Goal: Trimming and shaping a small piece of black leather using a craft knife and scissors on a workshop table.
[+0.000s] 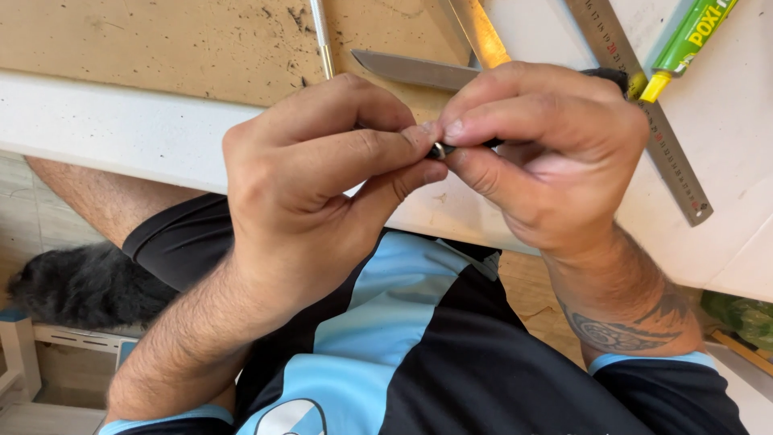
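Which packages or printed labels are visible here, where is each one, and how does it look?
Green glue tube with yellow nozzle: top right corner on the white tabletop, lying slanted, printed lettering along its side.
Steel ruler: beside the tube, diagonal, with printed scale markings.
No signs or screens.

Silver steel ruler [644, 105], green-yellow glue tube [684, 44], black-and-light-blue shirt [419, 346], tan board [161, 40].

A white worktop with a thick pale front edge [105, 129] is seen from above. A tan, scuffed board with dark specks [161, 40] is laid flat on it. A steel knife blade [411, 70] rests across the board's lower right part, and a thin metal rod [323, 36] lies on the board. A long steel ruler [668, 153] is placed diagonally on the white surface, with a green and yellow glue tube [684, 44] just beside it.
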